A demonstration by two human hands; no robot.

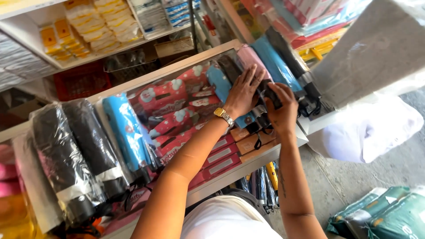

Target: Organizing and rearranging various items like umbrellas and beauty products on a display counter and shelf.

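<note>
My left hand (244,90), with a gold watch on the wrist, lies flat with fingers spread on a dark folded umbrella in clear plastic (230,68) in the white display tray (172,66). My right hand (282,106) grips the handle end of a black wrapped umbrella (271,95) beside it. Pink (249,55) and blue (276,64) folded umbrellas lie to the right of the hands. Red patterned umbrellas (170,95) lie to the left.
Black wrapped umbrellas (66,155) and a light blue one (126,128) lie at the tray's left. Flat red and orange boxes (223,155) line the front edge. Shelves with yellow packets (95,22) stand behind. A white bag (372,128) and green packs (385,217) sit on the floor.
</note>
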